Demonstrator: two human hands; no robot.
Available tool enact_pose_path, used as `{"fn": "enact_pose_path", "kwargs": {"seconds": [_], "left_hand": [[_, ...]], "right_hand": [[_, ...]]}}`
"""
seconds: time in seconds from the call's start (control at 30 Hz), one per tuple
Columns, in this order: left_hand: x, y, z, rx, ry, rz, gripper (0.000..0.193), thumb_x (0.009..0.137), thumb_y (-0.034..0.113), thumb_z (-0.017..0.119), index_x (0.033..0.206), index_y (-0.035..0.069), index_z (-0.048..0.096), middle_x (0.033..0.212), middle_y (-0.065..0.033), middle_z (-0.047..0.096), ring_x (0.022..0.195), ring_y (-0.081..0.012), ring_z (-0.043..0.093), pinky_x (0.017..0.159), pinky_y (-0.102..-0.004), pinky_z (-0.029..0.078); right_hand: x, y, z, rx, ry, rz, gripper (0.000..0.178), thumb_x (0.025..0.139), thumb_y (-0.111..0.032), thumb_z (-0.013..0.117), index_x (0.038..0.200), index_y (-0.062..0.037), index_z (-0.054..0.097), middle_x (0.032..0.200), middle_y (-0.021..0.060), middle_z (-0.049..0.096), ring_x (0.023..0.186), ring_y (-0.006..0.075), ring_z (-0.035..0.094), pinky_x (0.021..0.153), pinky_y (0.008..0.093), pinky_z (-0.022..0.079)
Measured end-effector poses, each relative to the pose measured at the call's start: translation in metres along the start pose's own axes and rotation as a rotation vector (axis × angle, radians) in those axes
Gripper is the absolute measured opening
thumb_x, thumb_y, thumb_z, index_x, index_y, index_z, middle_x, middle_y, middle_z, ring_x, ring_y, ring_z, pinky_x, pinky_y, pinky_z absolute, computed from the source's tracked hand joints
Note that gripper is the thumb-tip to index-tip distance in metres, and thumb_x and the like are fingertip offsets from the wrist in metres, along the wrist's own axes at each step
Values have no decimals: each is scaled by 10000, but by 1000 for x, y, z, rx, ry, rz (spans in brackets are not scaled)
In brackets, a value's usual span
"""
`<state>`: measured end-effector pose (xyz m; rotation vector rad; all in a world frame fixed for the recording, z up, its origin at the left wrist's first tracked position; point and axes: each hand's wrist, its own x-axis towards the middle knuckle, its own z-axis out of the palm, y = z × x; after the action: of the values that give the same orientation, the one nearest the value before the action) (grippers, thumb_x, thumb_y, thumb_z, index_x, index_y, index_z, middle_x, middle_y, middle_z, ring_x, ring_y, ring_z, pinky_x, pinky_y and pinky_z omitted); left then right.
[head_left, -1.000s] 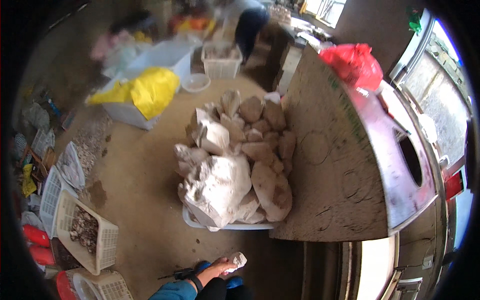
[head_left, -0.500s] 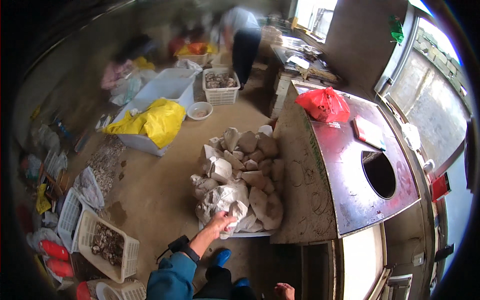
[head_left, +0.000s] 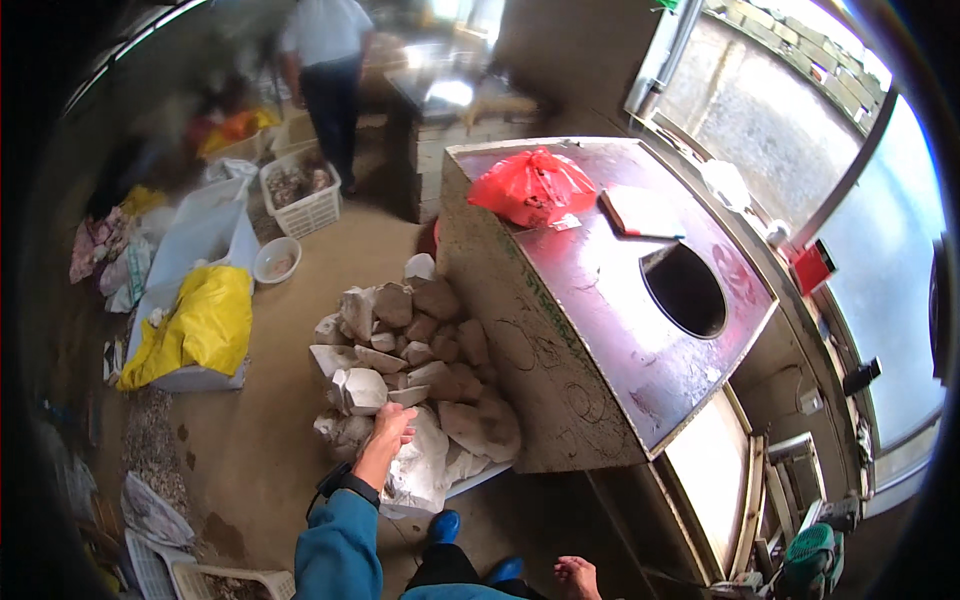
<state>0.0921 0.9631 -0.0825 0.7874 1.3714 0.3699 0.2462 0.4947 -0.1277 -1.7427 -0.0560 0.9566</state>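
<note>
My left hand [head_left: 392, 428] is over a heap of pale, rough, stone-like lumps [head_left: 432, 378], its fingers a little apart. A flat whitish lump [head_left: 408, 396] lies just past the fingertips and looks free of them. Beside the wrist is a large white lump [head_left: 418, 470]. The heap rises above a light container rim [head_left: 482, 480], mostly hidden under it. Low in the picture, my right hand [head_left: 577, 577] hangs loosely curled, apart from the heap, with nothing seen in it.
Right of the heap stands a metal-topped stand [head_left: 600, 330] with a round hole [head_left: 684, 290], a red plastic bag [head_left: 535, 188] and a booklet [head_left: 640, 213]. Yellow sheeting [head_left: 195, 325] covers a white tub at left. A person [head_left: 330, 70] stands far back beside a crate [head_left: 308, 210].
My left hand has moved farther over the heap, and the lump it gripped now appears to rest there. The view has turned right. My right hand stays low and curled.
</note>
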Motion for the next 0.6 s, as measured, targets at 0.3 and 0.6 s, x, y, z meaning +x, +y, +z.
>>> {"fn": "enact_pose_path", "kwargs": {"seconds": [0.3, 0.6], "left_hand": [[-109, 118, 53, 100, -212, 397, 516, 712, 222, 591, 1119, -22, 390, 813, -83, 542, 598, -118, 515, 483, -231, 412], [-196, 204, 92, 149, -161, 767, 509, 721, 181, 572, 1130, -45, 369, 792, -65, 526, 598, -110, 513, 476, -202, 405]], "right_hand": [[3, -55, -50, 340, 232, 187, 179, 763, -103, 460, 842, 28, 553, 654, 106, 570, 538, 170, 543, 494, 254, 453], [92, -97, -115, 466, 71, 2, 222, 773, -194, 522, 868, 7, 527, 699, 75, 544, 592, 154, 523, 516, 243, 438]]}}
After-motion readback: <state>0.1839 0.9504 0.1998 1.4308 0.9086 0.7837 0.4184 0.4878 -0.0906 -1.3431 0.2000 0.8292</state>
